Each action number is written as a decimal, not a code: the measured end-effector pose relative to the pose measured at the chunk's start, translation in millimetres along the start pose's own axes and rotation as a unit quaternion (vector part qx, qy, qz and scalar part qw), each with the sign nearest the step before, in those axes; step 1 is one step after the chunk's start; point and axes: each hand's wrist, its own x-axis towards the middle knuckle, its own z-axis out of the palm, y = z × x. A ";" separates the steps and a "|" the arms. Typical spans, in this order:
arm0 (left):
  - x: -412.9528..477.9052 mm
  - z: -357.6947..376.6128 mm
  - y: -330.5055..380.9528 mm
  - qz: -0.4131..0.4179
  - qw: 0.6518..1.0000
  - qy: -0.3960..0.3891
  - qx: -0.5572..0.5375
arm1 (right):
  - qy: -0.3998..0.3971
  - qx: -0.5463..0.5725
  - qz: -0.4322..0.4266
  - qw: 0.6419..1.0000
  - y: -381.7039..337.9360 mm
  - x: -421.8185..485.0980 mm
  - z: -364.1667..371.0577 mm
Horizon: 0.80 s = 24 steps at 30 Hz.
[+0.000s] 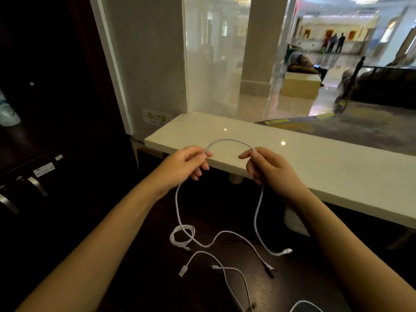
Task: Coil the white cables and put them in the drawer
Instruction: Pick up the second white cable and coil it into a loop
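Observation:
My left hand (191,162) and my right hand (267,167) each pinch one white cable (229,140), which arches between them above the marble ledge. Both of its ends hang down to the dark desk (139,271), one running left and one ending in a plug at the right (286,251). A small coiled white cable (182,237) lies on the desk under my left hand. Another loose white cable (227,280) sprawls nearer to me, its flat plug at the left. No open drawer shows.
A pale marble ledge (315,163) runs across above the desk, with glass panes behind it. Dark cabinet fronts with metal handles (37,186) stand at the left. A further white cable piece (304,306) shows at the bottom edge.

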 end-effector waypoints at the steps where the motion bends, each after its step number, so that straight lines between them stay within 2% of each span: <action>1: 4.0 -2.1 2.9 0.021 0.993 0.070 0.091 | 0.012 0.064 0.007 0.998 -8.8 5.5 -0.3; 2: 4.8 -2.7 6.6 0.049 0.977 0.144 0.151 | 0.018 0.129 0.017 0.991 -18.0 10.8 0.2; 3: 1.8 -1.1 11.8 0.085 0.961 0.204 0.164 | 0.021 0.184 0.029 0.982 -26.6 16.2 1.6; 4: -3.3 2.9 17.5 0.119 0.953 0.237 0.146 | 0.021 0.228 0.042 0.973 -35.2 21.4 4.2; 5: -8.7 9.8 21.1 0.135 0.954 0.234 0.126 | 0.022 0.255 0.059 0.965 -42.3 26.5 7.8; 6: -14.3 19.4 22.9 0.126 0.966 0.200 0.104 | 0.019 0.271 0.074 0.960 -49.3 30.2 13.0; 8: -25.3 41.2 22.2 0.040 0.997 0.068 0.015 | 0.009 0.279 0.097 0.955 -58.6 37.1 26.1; 10: -35.8 55.3 21.7 -0.063 0.987 -0.051 -0.137 | 0.001 0.273 0.105 0.956 -65.2 43.3 38.3; 12: -43.2 56.4 19.0 -0.101 0.962 -0.078 -0.240 | 0.006 0.256 0.096 0.962 -70.3 50.8 43.3; 15: -44.2 29.0 22.5 -0.110 0.912 -0.054 -0.391 | 0.006 0.242 0.062 0.968 -78.0 61.7 33.4; 17: -35.9 -11.0 28.9 -0.100 0.841 -0.111 -0.519 | -0.005 0.167 0.035 0.985 -79.8 67.9 22.4; 19: -26.4 -48.9 41.6 -0.054 0.760 -0.229 -0.606 | -0.026 0.015 -0.006 1.000 -78.3 70.3 15.4; 20: -21.9 -62.8 48.7 -0.028 0.739 -0.260 -0.621 | -0.036 -0.073 -0.029 0.996 -76.5 70.7 14.1; 22: -10.6 -81.0 61.3 0.003 0.720 -0.287 -0.632 | -0.036 -0.232 -0.075 0.969 -73.4 73.0 14.0; 24: -2.0 -85.0 82.9 0.037 0.713 -0.287 -0.638 | -0.009 -0.301 -0.120 0.946 -72.5 77.7 14.9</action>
